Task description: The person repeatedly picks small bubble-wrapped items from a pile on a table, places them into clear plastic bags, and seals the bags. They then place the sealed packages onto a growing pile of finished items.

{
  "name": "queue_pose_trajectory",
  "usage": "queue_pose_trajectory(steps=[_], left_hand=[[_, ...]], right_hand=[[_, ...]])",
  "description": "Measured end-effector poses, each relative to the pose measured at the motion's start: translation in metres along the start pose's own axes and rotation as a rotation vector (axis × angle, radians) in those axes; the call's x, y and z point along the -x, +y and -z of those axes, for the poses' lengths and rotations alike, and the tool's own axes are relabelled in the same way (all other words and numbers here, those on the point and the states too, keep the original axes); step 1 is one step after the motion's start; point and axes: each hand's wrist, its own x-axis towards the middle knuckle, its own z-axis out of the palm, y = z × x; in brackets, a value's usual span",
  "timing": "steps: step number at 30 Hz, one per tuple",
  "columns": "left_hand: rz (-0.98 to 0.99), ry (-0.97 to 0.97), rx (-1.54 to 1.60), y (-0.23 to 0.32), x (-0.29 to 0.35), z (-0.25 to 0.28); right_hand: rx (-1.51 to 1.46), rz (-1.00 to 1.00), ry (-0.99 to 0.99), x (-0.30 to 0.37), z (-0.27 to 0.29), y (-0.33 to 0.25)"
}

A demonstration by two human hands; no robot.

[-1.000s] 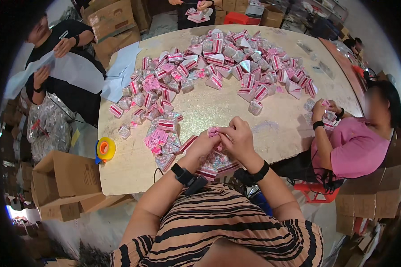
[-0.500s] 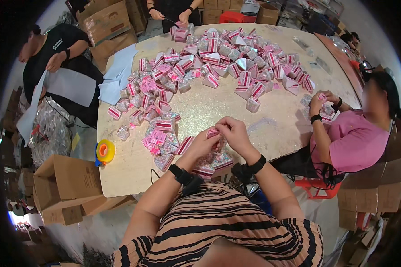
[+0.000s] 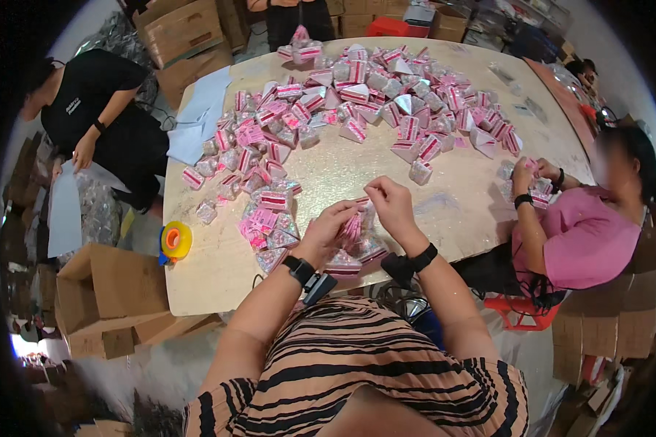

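- We see our left hand (image 3: 326,229) and our right hand (image 3: 391,204) meeting over the near edge of the table (image 3: 328,171), both pinching one small pink-and-white packet (image 3: 353,224) between their fingertips; each hand is closed on it, the left from below, the right from above.
- The packet sits above a little cluster of finished clear-wrapped packets (image 3: 346,258) lying on the table just under our wrists (we count about four there, though they overlap).
- Each of our wrists wears one black band, two in all.
- A large heap of pink packets (image 3: 357,102) spreads across the far half of the table, far too many and too overlapped to count; a smaller group (image 3: 266,218) lies just left of our hands.
- One yellow tape dispenser (image 3: 175,240) stands at the table's left edge.
- Three other people work nearby: one in black (image 3: 98,109) at the left holding one sheet of paper (image 3: 64,211), one in a pink top (image 3: 583,240) at the right with both hands on packets, and one at the far end (only the torso shows).
- Cardboard boxes (image 3: 106,291) sit on the floor at the left.
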Motion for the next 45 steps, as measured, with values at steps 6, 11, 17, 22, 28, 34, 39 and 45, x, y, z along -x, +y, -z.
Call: queue_pose_trajectory(steps=[6, 11, 17, 22, 28, 34, 39, 45], left_hand=[[-0.119, 0.147, -0.161, -0.012, -0.013, 0.030], [-0.270, 0.384, -0.648, 0.007, -0.001, 0.109], [-0.360, 0.527, -0.357, 0.022, 0.017, 0.121], [-0.759, 0.582, -1.298, 0.004, 0.005, 0.106], [-0.809, 0.458, -1.009, 0.025, 0.012, 0.025], [-0.569, 0.412, -0.971, -0.004, -0.005, 0.040], [-0.540, 0.364, -0.866, -0.004, -0.003, 0.037], [-0.574, 0.385, -0.871, -0.007, -0.003, 0.041]], right_hand=[[0.191, -0.060, -0.293, 0.008, -0.008, 0.019], [0.261, 0.017, -0.530, 0.024, -0.026, 0.032], [0.189, -0.008, -0.450, 0.024, -0.048, 0.033], [0.300, 0.065, -0.380, 0.019, -0.040, 0.025], [0.329, 0.177, -0.273, 0.021, -0.043, 0.012], [0.373, 0.227, -0.215, 0.017, -0.052, 0.003], [0.133, 0.044, -0.193, 0.014, -0.034, 0.022], [-0.038, -0.107, -0.287, 0.011, -0.013, 0.024]])
